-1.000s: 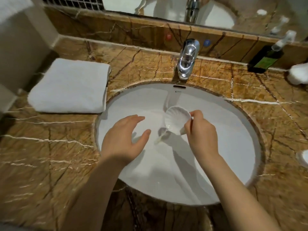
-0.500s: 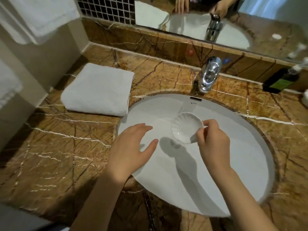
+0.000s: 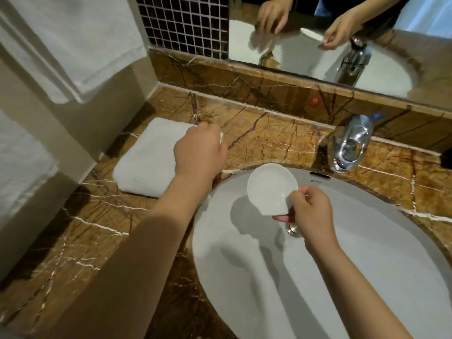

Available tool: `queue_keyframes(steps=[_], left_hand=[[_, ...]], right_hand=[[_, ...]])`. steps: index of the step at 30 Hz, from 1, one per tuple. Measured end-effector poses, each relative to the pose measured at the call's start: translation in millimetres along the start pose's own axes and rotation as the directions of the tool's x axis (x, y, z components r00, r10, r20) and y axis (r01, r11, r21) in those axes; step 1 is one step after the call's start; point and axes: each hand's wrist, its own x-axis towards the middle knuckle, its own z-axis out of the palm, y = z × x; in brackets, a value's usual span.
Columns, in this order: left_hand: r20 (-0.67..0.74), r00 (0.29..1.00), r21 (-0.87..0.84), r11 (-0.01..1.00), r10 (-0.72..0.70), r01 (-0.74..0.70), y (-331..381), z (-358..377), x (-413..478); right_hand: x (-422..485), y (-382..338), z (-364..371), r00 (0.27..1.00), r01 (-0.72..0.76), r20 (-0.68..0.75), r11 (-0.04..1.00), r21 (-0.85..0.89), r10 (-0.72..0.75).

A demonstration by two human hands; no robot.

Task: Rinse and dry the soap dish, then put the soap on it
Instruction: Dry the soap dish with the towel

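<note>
Head view: right hand (image 3: 311,214) pinches the wet shell-shaped soap dish (image 3: 270,192) by its rim above the basin (image 3: 367,277). Left hand (image 3: 199,152) is over the folded towel (image 3: 146,165); its grip cannot be told. Risk: slippery one-edge hold, dish could drop and chip.

Left hand (image 3: 199,150) reached forward and left, back of hand up, fingers curled downward, forearm bare and extended; right hand (image 3: 309,211) held lower right, thumb and fingers pinched together, wrist bent slightly, forearm bare, angled in from lower right.

A folded white towel (image 3: 151,160) lies on the marble counter (image 3: 93,241).
</note>
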Motion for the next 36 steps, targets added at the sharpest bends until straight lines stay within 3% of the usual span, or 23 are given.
queue_keyframes(steps=[6, 9, 13, 16, 22, 24, 27, 31, 36], left_hand=[[0.132, 0.986, 0.162, 0.984, -0.102, 0.08, -2, 38, 37], [0.098, 0.989, 0.159, 0.983, -0.108, 0.092, -6, 46, 39], [-0.045, 0.965, -0.074, 0.964, -0.259, 0.256, -15, 48, 32], [-0.054, 0.925, -0.219, 0.908, -0.376, 0.356, -21, 42, 23], [-0.156, 0.906, -0.457, 0.842, -0.394, 0.288, -24, 6, 0], [-0.265, 0.911, -0.496, 0.855, -0.315, 0.152, -32, -9, -8], [-0.42, 0.906, -0.351, 0.93, -0.054, -0.108, -30, -15, -23], [-0.301, 0.884, -0.181, 0.889, 0.357, -0.421, -17, 2, -38], [-0.085, 0.851, -0.203, 0.827, 0.519, -0.525, -18, 14, -44]], right_hand=[[36, 2, 13, 0.999, -0.016, 0.036, 1.0, 0.008, 0.016], [50, -2, 15, 0.997, -0.005, 0.073, 1.0, 0.007, 0.004], [61, -5, 17, 0.993, -0.01, 0.116, 1.0, 0.022, 0.008], [61, -7, 19, 0.988, -0.033, 0.151, 0.999, 0.015, 0.03], [53, -16, 29, 0.976, -0.099, 0.201, 0.991, 0.087, 0.08], [49, -19, 33, 0.976, -0.093, 0.209, 0.99, 0.107, 0.069], [39, -22, 43, 0.968, -0.075, 0.249, 0.986, 0.148, 0.036], [23, -24, 59, 0.936, -0.048, 0.352, 0.981, 0.191, -0.023], [13, -25, 66, 0.928, 0.033, 0.36, 0.983, 0.179, -0.097]])
